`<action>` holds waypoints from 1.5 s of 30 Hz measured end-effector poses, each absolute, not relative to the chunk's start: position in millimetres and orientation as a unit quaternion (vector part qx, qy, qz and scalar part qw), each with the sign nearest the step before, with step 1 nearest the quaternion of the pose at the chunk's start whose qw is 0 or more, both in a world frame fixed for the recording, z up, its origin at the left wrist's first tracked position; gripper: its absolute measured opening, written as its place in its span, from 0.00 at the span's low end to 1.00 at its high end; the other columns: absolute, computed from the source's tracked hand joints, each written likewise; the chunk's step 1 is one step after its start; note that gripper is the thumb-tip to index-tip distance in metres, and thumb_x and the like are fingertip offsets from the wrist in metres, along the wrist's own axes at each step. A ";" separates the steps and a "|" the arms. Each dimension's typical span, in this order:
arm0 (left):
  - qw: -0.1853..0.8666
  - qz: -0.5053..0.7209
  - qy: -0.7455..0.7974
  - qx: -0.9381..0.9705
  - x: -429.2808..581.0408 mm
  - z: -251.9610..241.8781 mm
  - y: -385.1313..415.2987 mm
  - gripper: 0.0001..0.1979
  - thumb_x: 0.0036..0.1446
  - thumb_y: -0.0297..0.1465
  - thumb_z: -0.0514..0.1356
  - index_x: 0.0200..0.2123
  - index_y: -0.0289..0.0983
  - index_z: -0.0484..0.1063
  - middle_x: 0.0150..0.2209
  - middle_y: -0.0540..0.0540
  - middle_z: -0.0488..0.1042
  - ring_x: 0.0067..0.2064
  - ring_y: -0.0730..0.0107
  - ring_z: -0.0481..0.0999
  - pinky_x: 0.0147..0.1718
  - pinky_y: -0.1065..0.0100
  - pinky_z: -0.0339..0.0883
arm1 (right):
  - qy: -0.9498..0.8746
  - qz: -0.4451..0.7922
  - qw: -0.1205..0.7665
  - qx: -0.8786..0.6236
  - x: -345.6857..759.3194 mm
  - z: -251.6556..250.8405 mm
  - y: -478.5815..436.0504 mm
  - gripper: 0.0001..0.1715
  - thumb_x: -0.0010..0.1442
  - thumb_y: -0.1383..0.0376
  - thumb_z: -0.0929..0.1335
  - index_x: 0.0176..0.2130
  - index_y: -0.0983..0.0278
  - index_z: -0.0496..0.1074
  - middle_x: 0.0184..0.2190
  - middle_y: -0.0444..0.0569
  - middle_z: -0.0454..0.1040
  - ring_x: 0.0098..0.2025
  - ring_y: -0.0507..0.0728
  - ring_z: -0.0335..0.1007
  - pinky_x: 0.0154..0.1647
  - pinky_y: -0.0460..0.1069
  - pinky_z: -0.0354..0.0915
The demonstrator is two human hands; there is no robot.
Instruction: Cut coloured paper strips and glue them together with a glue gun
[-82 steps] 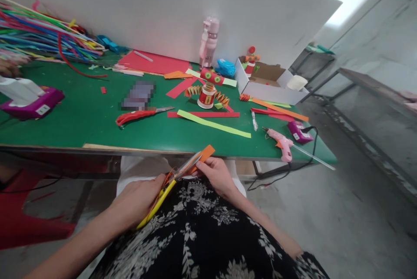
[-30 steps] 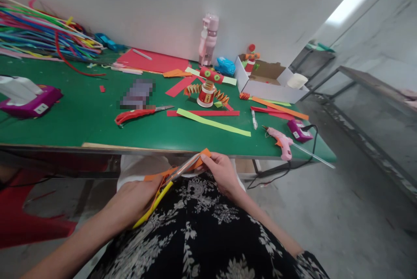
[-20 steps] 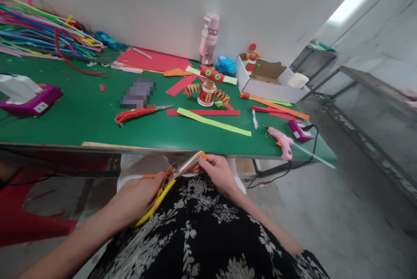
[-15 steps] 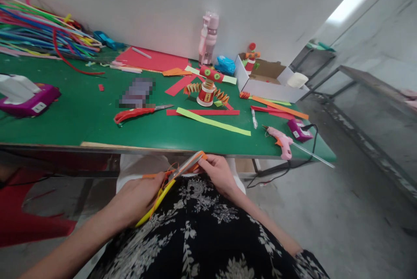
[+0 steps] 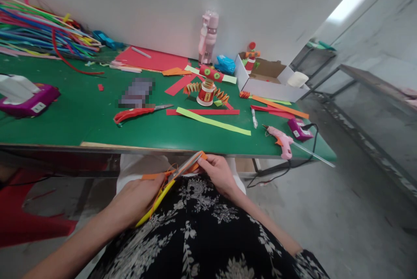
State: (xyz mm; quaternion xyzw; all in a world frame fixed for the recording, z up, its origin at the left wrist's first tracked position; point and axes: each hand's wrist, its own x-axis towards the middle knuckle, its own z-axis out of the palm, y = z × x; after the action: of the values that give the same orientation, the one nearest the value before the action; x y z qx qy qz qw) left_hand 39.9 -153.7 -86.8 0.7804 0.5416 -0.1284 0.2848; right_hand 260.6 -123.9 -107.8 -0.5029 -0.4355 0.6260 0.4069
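Note:
Over my lap, just below the table's front edge, my left hand [image 5: 137, 198] is closed round the yellow-handled scissors [image 5: 169, 183]. Their blades point up and to the right, along an orange paper strip [image 5: 197, 162]. My right hand [image 5: 219, 175] pinches the far end of that strip beside the blade tips. A cut tail of orange paper [image 5: 150, 176] sticks out to the left above my left hand.
The green table [image 5: 81, 118] carries red-handled scissors [image 5: 137, 113], a lime paper strip [image 5: 213, 122], red strips, a paper-and-cup figure [image 5: 207, 88], a pink glue gun [image 5: 282, 143] with its cord, a white box [image 5: 269, 83], a pink bottle [image 5: 208, 38] and a heap of pipe cleaners [image 5: 42, 31].
The blades have worked further along the orange strip, so the piece past their tips is shorter. A cut tail now shows to the left of the handles. Both hands stay over my lap.

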 end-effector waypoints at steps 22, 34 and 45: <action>0.294 -0.105 0.536 0.784 44.0 -85.1 -152.0 0.20 0.60 0.37 0.44 0.51 0.39 0.66 0.44 0.37 0.80 0.47 0.46 0.80 0.40 0.57 0.67 | -0.475 0.614 0.394 -0.492 263.1 -107.9 -124.7 0.17 0.55 0.53 0.70 0.27 0.64 0.77 0.24 0.45 0.76 0.28 0.52 0.71 0.36 0.48 0.68; 0.270 -0.037 0.565 0.779 29.8 -87.8 -150.2 0.17 0.61 0.40 0.48 0.47 0.41 0.69 0.37 0.41 0.80 0.39 0.51 0.81 0.33 0.64 0.64 | -0.483 0.587 0.402 -0.511 267.3 -96.9 -121.2 0.19 0.55 0.51 0.70 0.29 0.64 0.77 0.26 0.46 0.77 0.29 0.54 0.72 0.36 0.49 0.69; 0.177 0.137 0.752 0.620 -83.2 -64.3 -122.1 0.22 0.44 0.51 0.52 0.37 0.45 0.70 0.33 0.53 0.82 0.36 0.61 0.80 0.35 0.69 0.68 | -0.628 0.292 0.509 -0.511 395.8 16.0 -148.0 0.16 0.60 0.52 0.69 0.29 0.60 0.77 0.29 0.50 0.81 0.30 0.58 0.77 0.38 0.53 0.72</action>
State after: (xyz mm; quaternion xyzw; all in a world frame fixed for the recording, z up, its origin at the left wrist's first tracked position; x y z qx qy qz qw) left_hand -83.2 -122.1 -64.3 0.6198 0.7523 0.1368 0.1767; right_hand 395.8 -148.0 16.0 -0.5105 -0.6282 0.2917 0.5095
